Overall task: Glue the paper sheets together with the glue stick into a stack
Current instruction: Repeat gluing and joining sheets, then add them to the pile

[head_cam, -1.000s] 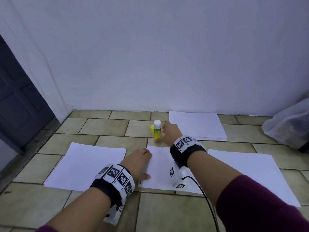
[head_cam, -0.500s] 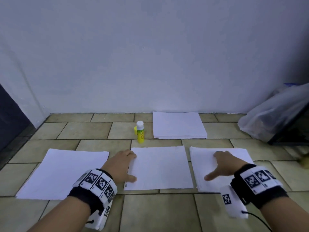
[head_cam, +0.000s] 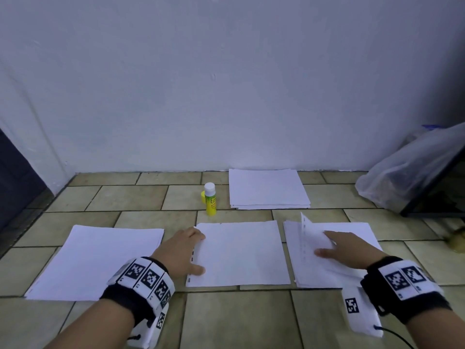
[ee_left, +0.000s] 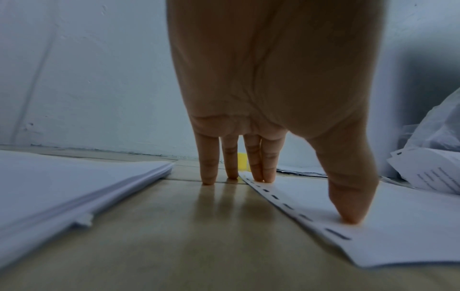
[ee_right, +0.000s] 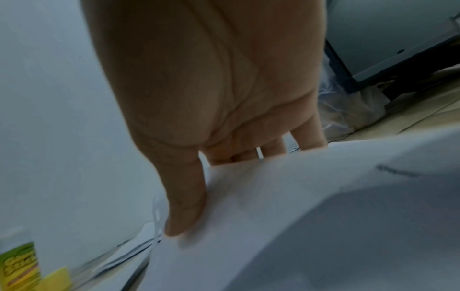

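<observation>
My left hand presses flat on the left edge of the middle paper sheet. Its thumb sits beside the sheet's punched holes, and its fingertips touch the floor tiles and the sheet's corner. My right hand pinches the top sheet of the right pile. That sheet's punched left edge curls upward. In the right wrist view the thumb lies on one face of the lifted sheet and the fingers are behind it. The yellow-green glue stick stands upright and untouched behind the middle sheet.
A yellow cap lies behind the glue stick. A paper stack lies by the wall and another pile at the left. A plastic bag and dark furniture stand at the right. A dark door is at the left.
My right hand left the glue stick, moved to the right pile and has lifted its top sheet's left edge. My left hand has stayed on the middle sheet.
</observation>
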### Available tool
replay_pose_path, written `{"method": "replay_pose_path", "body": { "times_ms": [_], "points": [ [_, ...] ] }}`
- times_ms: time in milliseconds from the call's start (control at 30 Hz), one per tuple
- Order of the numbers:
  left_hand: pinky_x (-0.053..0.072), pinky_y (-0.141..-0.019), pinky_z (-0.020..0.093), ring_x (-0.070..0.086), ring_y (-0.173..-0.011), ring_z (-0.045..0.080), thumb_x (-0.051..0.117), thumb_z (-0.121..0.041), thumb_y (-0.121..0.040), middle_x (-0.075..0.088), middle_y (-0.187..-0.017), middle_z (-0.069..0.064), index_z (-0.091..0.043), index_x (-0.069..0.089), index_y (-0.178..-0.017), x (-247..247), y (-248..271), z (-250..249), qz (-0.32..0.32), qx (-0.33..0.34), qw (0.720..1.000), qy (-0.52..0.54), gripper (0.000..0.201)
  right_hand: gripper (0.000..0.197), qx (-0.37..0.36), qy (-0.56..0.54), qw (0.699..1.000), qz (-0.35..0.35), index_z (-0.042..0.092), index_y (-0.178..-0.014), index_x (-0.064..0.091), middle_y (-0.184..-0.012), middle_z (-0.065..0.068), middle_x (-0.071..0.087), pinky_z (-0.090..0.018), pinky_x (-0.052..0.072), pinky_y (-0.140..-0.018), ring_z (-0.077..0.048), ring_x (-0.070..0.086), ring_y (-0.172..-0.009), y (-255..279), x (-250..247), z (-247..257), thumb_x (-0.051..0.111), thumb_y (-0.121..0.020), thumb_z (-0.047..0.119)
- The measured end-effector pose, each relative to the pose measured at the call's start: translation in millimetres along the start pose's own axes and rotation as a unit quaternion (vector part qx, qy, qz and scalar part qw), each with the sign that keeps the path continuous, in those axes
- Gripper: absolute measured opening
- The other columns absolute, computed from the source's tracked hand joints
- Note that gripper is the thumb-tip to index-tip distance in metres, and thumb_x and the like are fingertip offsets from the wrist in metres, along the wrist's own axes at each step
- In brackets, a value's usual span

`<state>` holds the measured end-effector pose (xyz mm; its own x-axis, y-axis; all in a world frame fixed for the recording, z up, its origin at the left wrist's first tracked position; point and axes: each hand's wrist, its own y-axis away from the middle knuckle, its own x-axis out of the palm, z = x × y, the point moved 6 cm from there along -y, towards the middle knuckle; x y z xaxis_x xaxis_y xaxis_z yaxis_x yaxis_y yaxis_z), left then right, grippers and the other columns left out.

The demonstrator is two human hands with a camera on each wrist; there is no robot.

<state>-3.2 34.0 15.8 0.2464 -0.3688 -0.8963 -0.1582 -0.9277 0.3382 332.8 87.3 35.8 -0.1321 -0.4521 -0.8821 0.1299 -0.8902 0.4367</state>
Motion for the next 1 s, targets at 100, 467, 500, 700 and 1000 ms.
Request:
{"method": "replay_pose_path", "body": {
  "times_ms": [100, 467, 500, 700, 1000],
  "points": [
    [0.034, -0.103, 0.024, 0.026, -0.135, 0.01, 0.067, -0.043, -0.084, 0.023, -0.15, -0.011, -0.022, 0.025, -0.148, 0.8, 0.5, 0.3, 0.001, 0.001, 1.0, 0.0, 0.079, 0.056, 0.006, -0.007, 1.0, 0.009, 0.017, -0.144, 0.034, -0.142, -0.001, 0.047, -0.025, 0.032, -0.099, -0.018, 0.046, -0.126, 0.3, 1.0, -3.2, 0.042, -0.098, 0.048],
    [0.034, -0.106, 0.027, 0.024, -0.138, 0.011, 0.068, -0.041, -0.085, 0.019, -0.153, -0.009, -0.02, 0.021, -0.15, 3.4, 1.3, 1.0, 0.014, 0.011, 1.0, -0.02, 0.083, 0.034, -0.083, -0.089, 0.985, -0.124, 0.013, -0.128, 0.047, -0.114, -0.01, 0.062, -0.028, 0.029, -0.068, -0.026, 0.055, -0.102, 48.0, -54.5, 84.7, 0.045, -0.099, 0.031],
    [0.034, -0.107, 0.028, 0.023, -0.139, 0.012, 0.068, -0.041, -0.084, 0.018, -0.154, -0.009, -0.02, 0.02, -0.15, 4.0, 1.5, 0.9, 0.014, 0.011, 1.0, -0.022, 0.084, 0.034, -0.113, -0.09, 0.983, -0.112, 0.013, -0.127, 0.048, -0.117, -0.011, 0.062, -0.028, 0.03, -0.069, -0.026, 0.055, -0.107, 49.2, -46.3, 106.7, 0.045, -0.099, 0.032],
    [0.035, -0.108, 0.031, 0.026, -0.139, 0.012, 0.068, -0.042, -0.084, 0.016, -0.154, -0.01, -0.021, 0.021, -0.15, 7.2, 5.8, 2.0, 0.01, 0.007, 1.0, -0.018, 0.083, 0.048, -0.139, -0.028, 0.99, 0.001, 0.011, -0.13, 0.047, -0.132, -0.01, 0.054, -0.042, 0.027, -0.106, -0.027, 0.045, -0.125, 12.4, 34.8, 185.6, 0.036, -0.099, 0.047],
    [0.036, -0.108, 0.03, 0.03, -0.136, 0.012, 0.067, -0.044, -0.084, 0.02, -0.153, -0.009, -0.025, 0.022, -0.151, 10.7, 5.3, 4.0, 0.008, 0.014, 1.0, 0.003, 0.082, 0.067, -0.104, -0.103, 0.989, -0.001, 0.024, -0.141, 0.04, -0.148, 0.004, 0.037, -0.064, 0.012, -0.111, -0.028, 0.013, -0.144, -10.8, 60.1, 187.8, 0.039, -0.089, 0.067]
  ]
}}
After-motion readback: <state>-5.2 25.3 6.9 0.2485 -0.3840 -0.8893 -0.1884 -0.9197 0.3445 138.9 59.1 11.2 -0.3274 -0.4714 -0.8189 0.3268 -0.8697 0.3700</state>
